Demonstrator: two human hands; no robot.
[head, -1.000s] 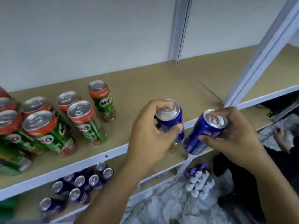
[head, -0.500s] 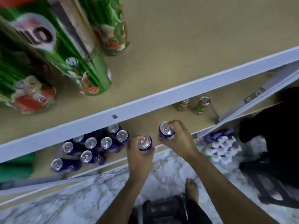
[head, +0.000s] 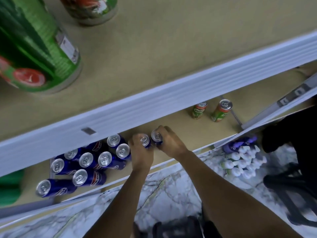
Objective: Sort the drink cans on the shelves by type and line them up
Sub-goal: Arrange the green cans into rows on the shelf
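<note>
Gripping one blue aluminium can in the left hand and another in the right hand, both now lower onto the lower beige shelf, beside the blue cluster; bare board lies rightward toward two green cans.

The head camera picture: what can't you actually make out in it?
- Blue cans, head view: the back ones are hidden under the upper shelf's white edge, so no full count.
- Two blue cans under the left hand and right hand: fingers cover their sides and labels.
- Green cans up top: cut off by the frame, blurred.
</note>
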